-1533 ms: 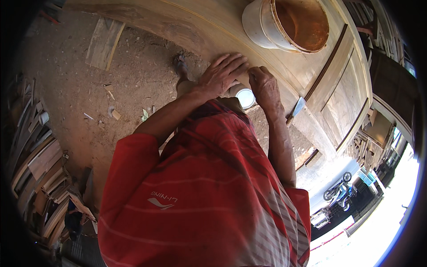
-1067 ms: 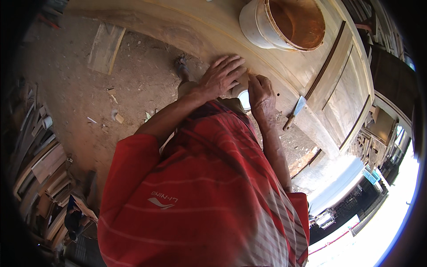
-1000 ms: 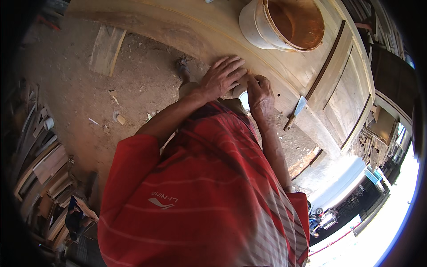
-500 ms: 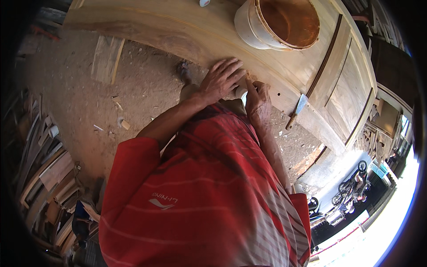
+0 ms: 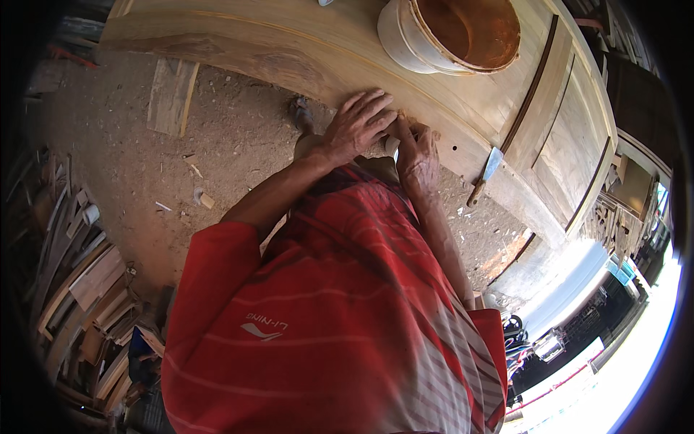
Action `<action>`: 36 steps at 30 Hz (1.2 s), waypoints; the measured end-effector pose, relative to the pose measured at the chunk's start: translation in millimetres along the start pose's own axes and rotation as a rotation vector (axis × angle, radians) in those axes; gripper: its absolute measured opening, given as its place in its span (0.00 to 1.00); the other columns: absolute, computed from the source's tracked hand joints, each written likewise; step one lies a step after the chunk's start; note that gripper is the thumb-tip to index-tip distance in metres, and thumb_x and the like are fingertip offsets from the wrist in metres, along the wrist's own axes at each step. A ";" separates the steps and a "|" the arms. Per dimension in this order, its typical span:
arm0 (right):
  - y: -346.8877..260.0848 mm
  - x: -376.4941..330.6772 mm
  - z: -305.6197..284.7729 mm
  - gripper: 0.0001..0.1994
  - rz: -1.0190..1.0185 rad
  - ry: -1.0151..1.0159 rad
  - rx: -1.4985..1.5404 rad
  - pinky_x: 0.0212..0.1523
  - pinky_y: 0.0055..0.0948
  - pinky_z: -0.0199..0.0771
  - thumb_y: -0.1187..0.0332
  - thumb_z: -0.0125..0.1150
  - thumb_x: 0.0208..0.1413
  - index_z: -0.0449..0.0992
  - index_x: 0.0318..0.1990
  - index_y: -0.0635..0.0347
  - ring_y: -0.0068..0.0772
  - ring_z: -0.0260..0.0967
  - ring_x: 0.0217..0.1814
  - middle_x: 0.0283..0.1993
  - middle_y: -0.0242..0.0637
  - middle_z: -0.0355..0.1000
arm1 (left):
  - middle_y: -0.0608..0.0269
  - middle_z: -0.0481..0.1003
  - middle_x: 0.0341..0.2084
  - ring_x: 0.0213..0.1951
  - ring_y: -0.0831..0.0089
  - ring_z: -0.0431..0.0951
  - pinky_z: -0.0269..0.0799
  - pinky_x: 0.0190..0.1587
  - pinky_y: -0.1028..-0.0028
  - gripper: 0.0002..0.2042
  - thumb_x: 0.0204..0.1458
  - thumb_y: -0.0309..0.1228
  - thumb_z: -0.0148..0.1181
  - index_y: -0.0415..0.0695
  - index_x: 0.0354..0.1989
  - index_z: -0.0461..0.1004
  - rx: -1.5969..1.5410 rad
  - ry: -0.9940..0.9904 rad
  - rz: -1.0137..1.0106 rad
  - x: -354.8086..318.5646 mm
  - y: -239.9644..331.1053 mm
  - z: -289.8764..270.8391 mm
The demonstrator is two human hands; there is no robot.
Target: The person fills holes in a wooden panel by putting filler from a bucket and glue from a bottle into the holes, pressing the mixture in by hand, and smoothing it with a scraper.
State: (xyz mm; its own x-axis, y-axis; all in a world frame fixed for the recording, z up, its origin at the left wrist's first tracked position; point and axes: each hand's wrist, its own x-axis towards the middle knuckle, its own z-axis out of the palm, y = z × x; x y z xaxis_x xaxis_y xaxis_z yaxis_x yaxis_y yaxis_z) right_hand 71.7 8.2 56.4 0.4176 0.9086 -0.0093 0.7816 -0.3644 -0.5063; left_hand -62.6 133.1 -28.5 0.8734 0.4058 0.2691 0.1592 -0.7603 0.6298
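A: so what are the hands doing?
B: left hand [image 5: 358,123] is mid-frame, pretty flat on the wooden panel's [image 5: 289,54] edge, fingers loosely spread, gripping nothing. Right hand [image 5: 418,155] is just beside it, fingers half curled, can't tell if it's pinching something.
A: and the panel?
B: fills the top and upper right. White bucket [image 5: 406,42] on it up top, scraper [image 5: 491,163] overhanging its edge, right of centre.

Dirt flr [image 5: 238,130] has stacked wood [image 5: 101,278] L, daylight [image 5: 640,354] R
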 end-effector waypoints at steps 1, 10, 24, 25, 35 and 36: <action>1.2 -0.9 0.5 0.24 -0.009 0.006 0.002 0.51 0.49 0.77 0.78 0.56 0.59 0.78 0.64 0.56 0.55 0.74 0.51 0.49 0.51 0.74 | 0.57 0.64 0.72 0.75 0.56 0.61 0.54 0.76 0.50 0.29 0.53 0.31 0.70 0.47 0.66 0.73 0.001 0.006 0.013 -0.6 0.7 0.3; 6.5 9.6 -5.1 0.28 -0.004 0.009 0.002 0.53 0.49 0.75 0.79 0.57 0.58 0.75 0.68 0.56 0.56 0.72 0.51 0.49 0.52 0.73 | 0.58 0.65 0.72 0.74 0.56 0.63 0.56 0.74 0.50 0.29 0.54 0.35 0.69 0.48 0.67 0.73 0.048 0.016 -0.002 2.3 -1.2 2.9; 14.8 -5.0 4.6 0.40 -0.006 -0.071 -0.061 0.51 0.50 0.74 0.57 0.77 0.44 0.72 0.67 0.62 0.54 0.74 0.50 0.49 0.50 0.71 | 0.57 0.67 0.70 0.73 0.56 0.64 0.59 0.72 0.50 0.32 0.51 0.34 0.72 0.50 0.67 0.73 0.083 -0.015 -0.004 4.3 5.5 -0.5; 14.0 -3.2 -4.0 0.30 -0.034 -0.016 -0.023 0.51 0.50 0.75 0.65 0.68 0.54 0.74 0.66 0.60 0.55 0.74 0.50 0.50 0.51 0.72 | 0.57 0.67 0.70 0.73 0.56 0.64 0.59 0.72 0.50 0.32 0.52 0.33 0.72 0.50 0.68 0.73 0.092 -0.008 0.008 5.6 4.1 -0.4; 116.5 -87.1 -63.7 0.23 0.388 0.508 -0.341 0.54 0.51 0.72 0.67 0.65 0.65 0.74 0.66 0.63 0.56 0.70 0.53 0.50 0.54 0.71 | 0.57 0.64 0.70 0.73 0.55 0.64 0.56 0.72 0.48 0.35 0.49 0.33 0.76 0.50 0.69 0.72 0.182 -0.019 0.001 7.2 10.8 -3.8; 123.7 -96.9 -62.8 0.23 0.433 0.459 -0.337 0.54 0.51 0.72 0.67 0.65 0.66 0.74 0.66 0.63 0.56 0.70 0.52 0.49 0.53 0.71 | 0.57 0.64 0.70 0.73 0.55 0.64 0.56 0.72 0.48 0.35 0.49 0.33 0.76 0.50 0.69 0.72 0.185 -0.025 0.012 7.6 11.2 -5.0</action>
State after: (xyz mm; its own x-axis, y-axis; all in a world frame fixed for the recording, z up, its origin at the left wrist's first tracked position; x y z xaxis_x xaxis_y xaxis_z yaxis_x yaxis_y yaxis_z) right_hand 157.0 -137.8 48.9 0.8176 0.5175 0.2526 0.5714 -0.7832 -0.2451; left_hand -56.4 130.3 -15.8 0.8865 0.3854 0.2562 0.2286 -0.8460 0.4816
